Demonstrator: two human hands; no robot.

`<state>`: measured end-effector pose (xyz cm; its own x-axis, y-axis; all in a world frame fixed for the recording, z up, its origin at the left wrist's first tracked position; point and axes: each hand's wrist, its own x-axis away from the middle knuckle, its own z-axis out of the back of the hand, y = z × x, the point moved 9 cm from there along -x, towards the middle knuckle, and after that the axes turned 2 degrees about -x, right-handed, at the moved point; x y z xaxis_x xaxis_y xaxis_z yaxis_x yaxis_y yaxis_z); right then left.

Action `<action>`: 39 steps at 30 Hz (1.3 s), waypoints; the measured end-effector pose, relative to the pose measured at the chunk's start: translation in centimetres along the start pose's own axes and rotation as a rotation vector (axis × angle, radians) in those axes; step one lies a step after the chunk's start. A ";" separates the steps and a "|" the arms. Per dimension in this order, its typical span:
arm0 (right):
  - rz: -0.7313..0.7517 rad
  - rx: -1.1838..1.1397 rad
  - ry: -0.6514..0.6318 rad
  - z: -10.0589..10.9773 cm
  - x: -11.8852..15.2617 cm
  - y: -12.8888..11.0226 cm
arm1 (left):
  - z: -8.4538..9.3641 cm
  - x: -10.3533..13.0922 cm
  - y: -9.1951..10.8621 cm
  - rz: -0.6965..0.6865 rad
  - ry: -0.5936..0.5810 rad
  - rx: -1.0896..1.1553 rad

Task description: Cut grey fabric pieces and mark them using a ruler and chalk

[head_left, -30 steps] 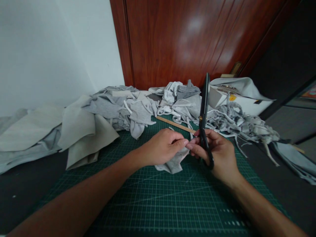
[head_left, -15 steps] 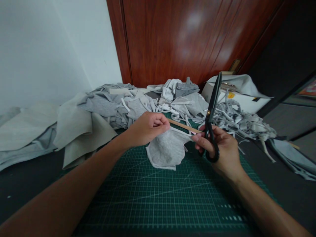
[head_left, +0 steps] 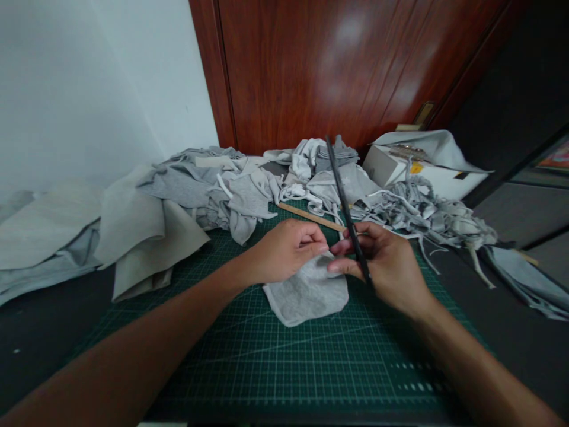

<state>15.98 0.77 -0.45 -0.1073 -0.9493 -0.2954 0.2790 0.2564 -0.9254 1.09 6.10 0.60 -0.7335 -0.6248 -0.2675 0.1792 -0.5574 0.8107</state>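
Observation:
My left hand (head_left: 291, 249) pinches the upper edge of a small grey cloth piece (head_left: 306, 293), which hangs over the green cutting mat (head_left: 284, 367). Close to its right, my right hand (head_left: 382, 261) holds black scissors (head_left: 344, 201), blades pointing up and seen edge-on. The thumb and fingertips of that hand are near the cloth's top corner; whether they grip it is hard to tell. A thin wooden strip (head_left: 306, 216) lies on the mat behind the hands.
Grey cloth scraps (head_left: 191, 184) are heaped along the back. Larger pieces (head_left: 137, 219) lie at the left. Tangled strips (head_left: 444, 222) and a white box (head_left: 427, 172) are at the right, before a brown door (head_left: 311, 71).
My hands have come closer together. The scissors have turned edge-on and tilted left. The cloth hangs slightly lower and has turned, and more of the wooden strip shows.

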 end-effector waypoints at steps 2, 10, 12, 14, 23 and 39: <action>0.021 0.026 -0.027 -0.8 0.3 -0.1 | -0.3 0.1 0.0 0.018 -0.004 0.110; -0.081 -0.277 0.217 1.5 0.2 0.9 | -1.0 0.8 -2.4 0.265 -0.166 0.387; -0.083 -0.335 0.289 2.4 0.2 1.2 | -0.9 0.6 -2.6 0.271 -0.140 0.553; -0.093 -0.376 0.331 2.9 0.2 1.6 | -0.6 0.4 -2.7 0.256 -0.057 0.710; -0.137 -0.349 0.208 0.7 0.3 3.0 | -0.6 0.6 -3.9 0.405 0.319 0.987; -0.236 -0.314 0.056 -1.7 0.7 2.4 | -2.2 0.8 -3.0 0.398 0.178 0.891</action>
<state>14.95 1.04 -3.23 -0.1879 -0.9796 -0.0706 -0.0644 0.0840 -0.9944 1.41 6.04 -3.21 -0.6042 -0.7912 0.0942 -0.2209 0.2800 0.9342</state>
